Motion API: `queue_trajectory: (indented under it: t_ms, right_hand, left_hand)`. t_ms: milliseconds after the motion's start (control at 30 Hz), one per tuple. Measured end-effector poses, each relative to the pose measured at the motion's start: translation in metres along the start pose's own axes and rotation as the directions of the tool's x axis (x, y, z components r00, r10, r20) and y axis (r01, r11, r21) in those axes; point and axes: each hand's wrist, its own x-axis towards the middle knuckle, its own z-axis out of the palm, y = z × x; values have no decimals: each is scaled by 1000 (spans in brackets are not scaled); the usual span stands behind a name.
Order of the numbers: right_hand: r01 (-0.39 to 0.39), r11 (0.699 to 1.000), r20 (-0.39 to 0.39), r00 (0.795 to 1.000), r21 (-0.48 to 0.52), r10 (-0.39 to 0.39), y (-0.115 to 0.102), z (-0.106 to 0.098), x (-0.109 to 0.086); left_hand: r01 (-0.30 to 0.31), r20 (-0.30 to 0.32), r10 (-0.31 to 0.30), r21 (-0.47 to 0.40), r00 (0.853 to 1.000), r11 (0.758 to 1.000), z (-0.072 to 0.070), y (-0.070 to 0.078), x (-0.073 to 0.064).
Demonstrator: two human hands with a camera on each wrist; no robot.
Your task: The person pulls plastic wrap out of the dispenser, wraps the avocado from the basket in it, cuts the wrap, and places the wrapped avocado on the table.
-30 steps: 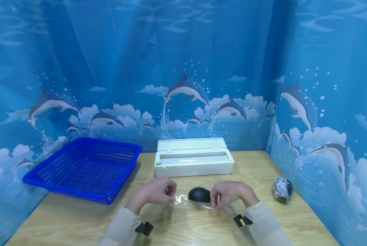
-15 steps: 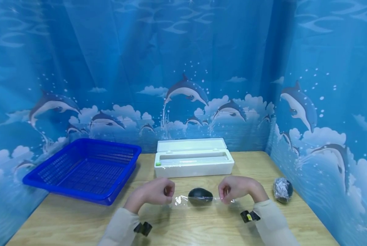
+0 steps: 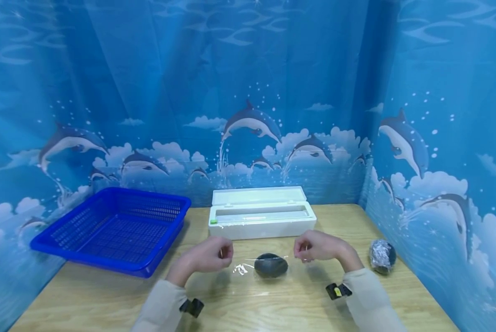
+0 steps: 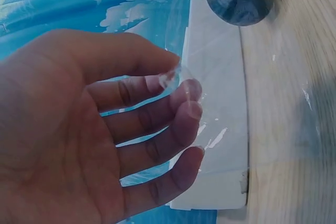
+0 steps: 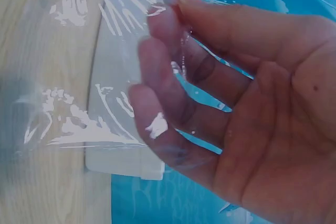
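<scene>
A sheet of clear cling film (image 3: 241, 269) stretches between the two hands. My left hand (image 3: 208, 256) pinches one corner between thumb and index finger, the other fingers loosely bent, as the left wrist view shows. Opposite, my right hand (image 3: 320, 246) pinches another corner with its thumb and fingertips. Between the hands a dark, egg-shaped thing, perhaps an avocado (image 3: 271, 265), lies on the table and shows greyish through the film. Whether the film touches it, I cannot tell. Glare in the right wrist view marks the film (image 5: 79, 119) hanging beside the fingers.
Behind the hands stands a white box (image 3: 262, 229), its lid raised, with a small green piece at its left end. A blue plastic basket (image 3: 144, 266) stands at the left. At the right lies a dark round thing partly wrapped in foil (image 3: 381, 256). Dolphin-print curtains enclose the table (image 3: 248, 313).
The right hand has moved right from the dark egg-shaped thing, then away from the person. The left hand rose slightly. The film's far edge has shifted back, so the film now overlies more of it.
</scene>
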Motion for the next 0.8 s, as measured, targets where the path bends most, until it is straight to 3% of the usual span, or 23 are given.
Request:
queue_trajectory:
  t_ms: [333, 800]
  right_hand:
    - [-34, 999, -61, 998, -5, 34, 10, 7, 10]
    - [-66, 997, -57, 996, 27, 68, 17, 16, 16]
  left_hand:
    - [19, -1, -19, -12, 1000, 1000, 6, -9, 4]
    - [54, 6, -54, -14, 999, 998, 17, -14, 8]
